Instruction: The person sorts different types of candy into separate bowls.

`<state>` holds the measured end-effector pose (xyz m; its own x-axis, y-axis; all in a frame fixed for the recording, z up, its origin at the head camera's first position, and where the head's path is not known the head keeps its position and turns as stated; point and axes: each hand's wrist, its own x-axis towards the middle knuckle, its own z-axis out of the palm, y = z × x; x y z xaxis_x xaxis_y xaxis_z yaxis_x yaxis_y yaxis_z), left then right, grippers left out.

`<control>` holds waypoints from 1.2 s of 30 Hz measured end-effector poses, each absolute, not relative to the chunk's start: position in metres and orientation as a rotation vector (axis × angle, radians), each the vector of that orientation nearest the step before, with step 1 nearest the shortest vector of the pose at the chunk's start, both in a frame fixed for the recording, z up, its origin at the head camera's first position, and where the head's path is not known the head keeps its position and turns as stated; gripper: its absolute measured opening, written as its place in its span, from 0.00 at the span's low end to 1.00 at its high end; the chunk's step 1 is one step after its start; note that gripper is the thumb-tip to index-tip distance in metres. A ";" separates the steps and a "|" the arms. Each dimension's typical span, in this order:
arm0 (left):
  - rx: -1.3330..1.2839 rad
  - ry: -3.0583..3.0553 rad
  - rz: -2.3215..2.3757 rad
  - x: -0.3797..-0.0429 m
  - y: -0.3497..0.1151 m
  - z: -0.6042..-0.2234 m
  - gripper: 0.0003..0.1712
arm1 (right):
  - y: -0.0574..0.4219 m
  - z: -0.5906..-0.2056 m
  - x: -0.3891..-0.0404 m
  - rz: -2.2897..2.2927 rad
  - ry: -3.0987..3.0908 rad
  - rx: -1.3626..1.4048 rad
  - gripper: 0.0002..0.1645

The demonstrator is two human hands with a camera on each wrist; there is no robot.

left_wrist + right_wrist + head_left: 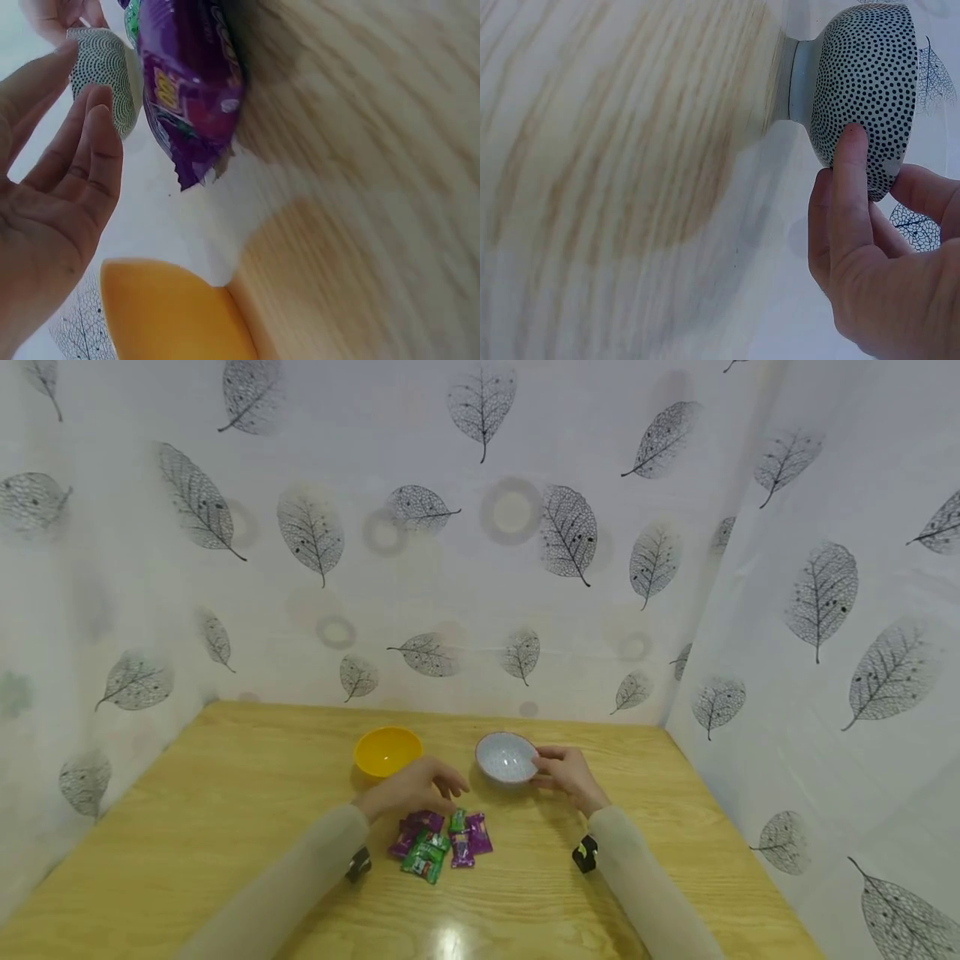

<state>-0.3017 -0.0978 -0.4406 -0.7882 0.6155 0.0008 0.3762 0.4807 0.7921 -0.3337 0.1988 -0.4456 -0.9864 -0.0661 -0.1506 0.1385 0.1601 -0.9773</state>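
The spotted bowl (507,758) is gripped at its three-o'clock edge by the right hand (566,772): the thumb is set at the rim and the fingers (850,195) are pressed to the outer wall. That wall is covered with small black dots in curving rows on a pale ground; the inside is pale grey, edged by a thin reddish rim, and the plain foot is rested on the table (637,802).

From the packets (427,856), the spotted bowl is placed at one o'clock and the yellow bowl (387,750) at eleven. The packets are heaped loosely, purple and green, with glossy wrappers; a zigzag-cut end and yellow lettering are shown on a purple one in the left wrist view. Near their eleven-o'clock side, the left hand (414,783) is held with fingers loosely bent towards three o'clock, thumb apart, nothing gripped. Both arms are covered by pale sleeves (292,881).
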 end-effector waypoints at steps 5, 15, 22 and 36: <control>0.922 2.409 1.083 -0.306 -0.089 -0.437 0.15 | 0.199 -0.444 -0.335 -1.925 2.270 0.027 0.25; 0.933 2.257 0.949 -0.313 -0.070 -0.436 0.18 | 0.198 -0.443 -0.334 -1.949 2.238 0.021 0.25; 0.887 2.123 0.993 -0.323 -0.063 -0.444 0.20 | 0.198 -0.443 -0.334 -1.946 2.232 0.029 0.25; 0.835 2.157 0.841 -0.328 -0.053 -0.447 0.17 | 0.201 -0.445 -0.335 -1.950 2.226 0.032 0.25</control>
<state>-0.3282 -0.0530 -0.4465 -0.5726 0.7435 -0.3456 0.3134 0.5880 0.7457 -0.3349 0.2010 -0.4452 -0.9833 -0.1029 -0.1503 0.1355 0.1385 -0.9810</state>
